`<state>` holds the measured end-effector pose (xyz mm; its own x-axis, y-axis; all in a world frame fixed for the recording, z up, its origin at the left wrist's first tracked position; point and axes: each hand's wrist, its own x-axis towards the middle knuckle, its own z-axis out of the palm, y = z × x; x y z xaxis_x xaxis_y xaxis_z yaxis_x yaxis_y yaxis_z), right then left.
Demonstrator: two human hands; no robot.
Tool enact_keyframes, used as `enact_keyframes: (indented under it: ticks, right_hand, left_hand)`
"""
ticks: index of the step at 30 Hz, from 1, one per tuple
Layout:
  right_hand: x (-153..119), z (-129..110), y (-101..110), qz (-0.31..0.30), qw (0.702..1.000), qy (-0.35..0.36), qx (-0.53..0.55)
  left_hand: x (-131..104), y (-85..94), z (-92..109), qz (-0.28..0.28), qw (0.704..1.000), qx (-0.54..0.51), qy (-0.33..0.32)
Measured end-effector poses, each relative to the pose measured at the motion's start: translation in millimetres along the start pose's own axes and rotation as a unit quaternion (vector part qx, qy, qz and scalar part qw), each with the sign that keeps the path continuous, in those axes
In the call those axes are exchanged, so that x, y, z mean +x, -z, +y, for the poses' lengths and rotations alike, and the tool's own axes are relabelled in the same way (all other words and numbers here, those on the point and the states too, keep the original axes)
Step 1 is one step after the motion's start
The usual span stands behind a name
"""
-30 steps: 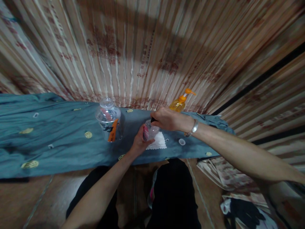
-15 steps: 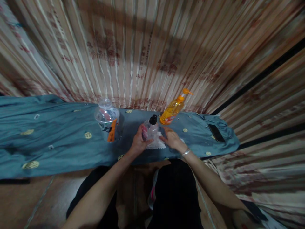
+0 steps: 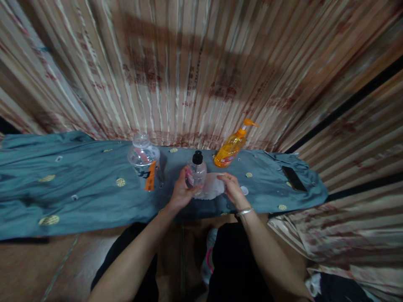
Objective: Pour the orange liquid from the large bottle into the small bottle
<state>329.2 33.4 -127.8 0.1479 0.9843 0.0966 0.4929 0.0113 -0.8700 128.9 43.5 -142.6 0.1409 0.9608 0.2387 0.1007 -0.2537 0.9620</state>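
Note:
My left hand [image 3: 182, 191] is wrapped round a small clear bottle [image 3: 198, 173] with a black cap and a pinkish label on its left side. The bottle stands nearly upright over the cloth-covered surface. Between finger and thumb, my right hand [image 3: 231, 185] grips the right edge of a thin whitish wipe [image 3: 212, 186], which spreads out beside the bottle and partly behind my left thumb. Just right of that hand lies a small white round lid [image 3: 244, 190]. An orange pump bottle [image 3: 231, 147], part full of yellow liquid, leans to the right behind it.
A large clear plastic jar [image 3: 145, 161] with an orange and black label stands at left. Near the right end rests a black phone [image 3: 294, 178]. Under them is a teal patterned cloth [image 3: 91, 188]; a pleated curtain [image 3: 176, 75] hangs close behind.
My right hand has closed on the wipe's edge and drawn it out wider to the right. The small bottle stays in my left hand. The view has shifted slightly.

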Motion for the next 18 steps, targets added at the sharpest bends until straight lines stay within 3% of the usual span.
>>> enact_keyframes:
  ticks: [5,9,13,18]
  right_hand:
    - [-17.7,-46.8,5.3,0.026,0.985,0.025,0.171]
    - [-39.8,-80.1,-22.9,0.014,0.986,0.129,0.105]
    - [-33.7,-82.7,-41.9,0.022,0.986,0.156,0.057]
    - [-11.1,-74.9,-42.9,-0.016,0.988,0.133,0.081]
  left_hand:
    - [-2.0,-3.5,4.6,0.003,1.000,-0.019,0.004]
    - [-3.5,-11.4,6.8,-0.001,0.999,-0.047,-0.003]
    - [-3.6,-14.6,6.6,0.006,0.998,-0.057,0.000]
    - [2.1,-12.8,7.9,0.024,0.998,-0.055,-0.004]
